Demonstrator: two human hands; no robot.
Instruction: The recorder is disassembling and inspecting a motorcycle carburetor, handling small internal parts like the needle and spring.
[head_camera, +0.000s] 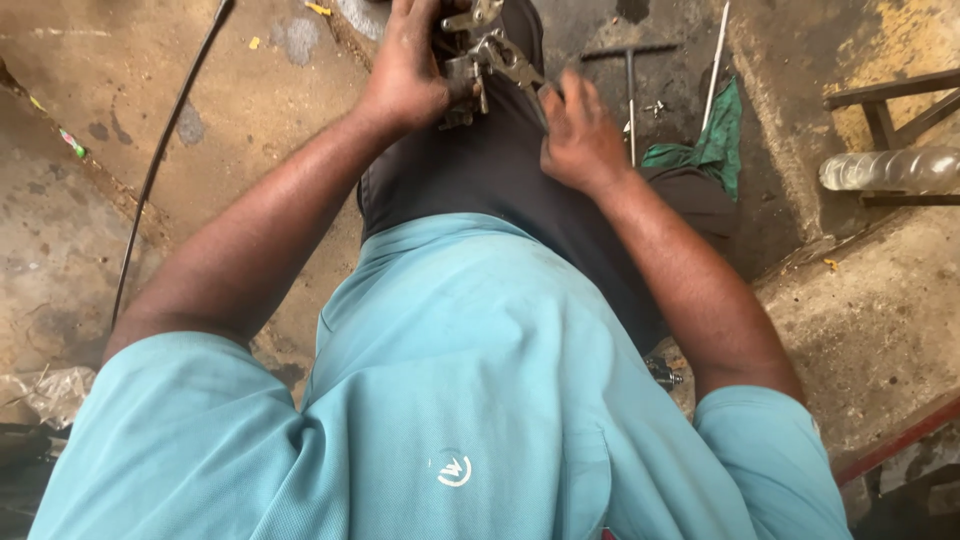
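A metal part (468, 75), grey and greasy with small levers and brackets, rested on the person's dark-trousered thigh (480, 170) near the top edge of the view. The left hand (405, 70) was wrapped around its left side, fingers closed on it and the palm pressed against the metal. The right hand (578, 135) lay just beside the part's lower right end, fingers curled down and touching a thin arm of it; whether they pinched it could not be told. Both forearms reached forward from short teal sleeves, the left one long and nearly straight, the right one bent inward at the wrist. Beyond the right hand, a T-shaped metal tool (630, 80) and a green cloth (715, 145) lay on the stained concrete floor (250, 110). A thin black cable (160, 160) ran across open floor on the left. At the right edge, a clear plastic bottle (890, 170) lay against a dark wooden frame (885, 110).
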